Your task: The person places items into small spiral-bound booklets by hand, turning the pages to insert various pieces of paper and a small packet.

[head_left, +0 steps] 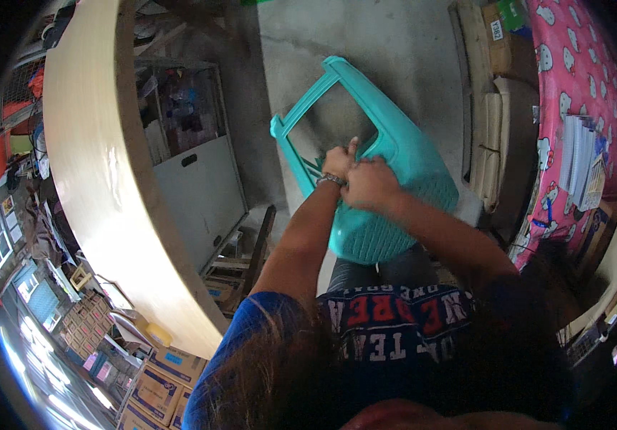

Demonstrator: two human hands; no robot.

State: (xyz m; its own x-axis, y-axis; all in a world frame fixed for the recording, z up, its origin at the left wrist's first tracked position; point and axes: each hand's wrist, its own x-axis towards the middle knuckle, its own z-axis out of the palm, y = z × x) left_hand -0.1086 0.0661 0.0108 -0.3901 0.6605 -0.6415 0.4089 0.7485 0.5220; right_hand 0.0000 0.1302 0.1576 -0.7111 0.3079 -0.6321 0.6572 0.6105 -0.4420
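So, nearest is a dark blue printed shirt (pixel 394 326), then a teal molded-plastic seat (pixel 405 154) tipped right in front of it. Right hand (pixel 373 185) is bunched over its middle, against the left hand (pixel 337 163); honestly can't tell if either's gripping. Pink cartoon-print cloth (pixel 559 68) sits right, gray concrete floor (pixel 301 36) farther off.

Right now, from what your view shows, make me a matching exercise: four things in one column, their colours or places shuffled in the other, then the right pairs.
Things
1. Plastic seat
2. Patterned cloth
3. Wrist band
4. Stacked cardboard boxes

Colours or places
A. On the left arm
B. Pink
C. At the picture's lower left
D. Teal

Right pairs: 1-D, 2-B, 3-A, 4-C
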